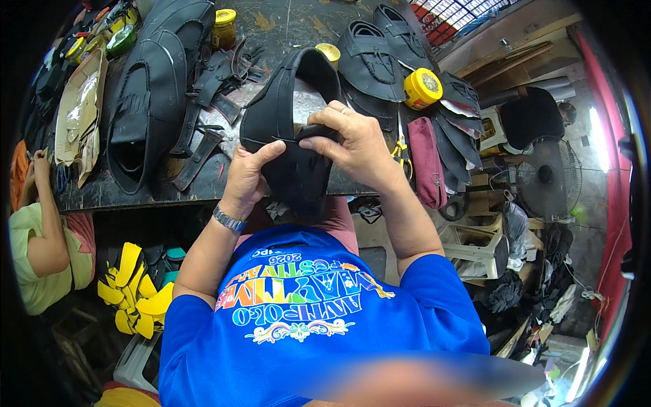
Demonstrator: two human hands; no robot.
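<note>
A black shoe upper [295, 169], with a curved opening, is held over the near edge of the dark worktable [156, 195]. My left hand [249, 171] grips its left side, thumb on the front and the other fingers hidden behind. With thumb and fingers, my right hand [349, 139] pinches a folded edge of the same upper near the opening. Under and behind the upper lies a crumpled clear plastic sheet [220, 122]. Black strap-like cut pieces [200, 159] are scattered to its left.
Stacked black uppers [146, 122] lie at left, and more uppers [369, 68] at right. Yellow-lidded jars [422, 88] stand among them. Yellow-handled pliers [401, 150] and a maroon pouch [426, 163] lie at the right edge. Another person's arm [51, 230] is at far left.
</note>
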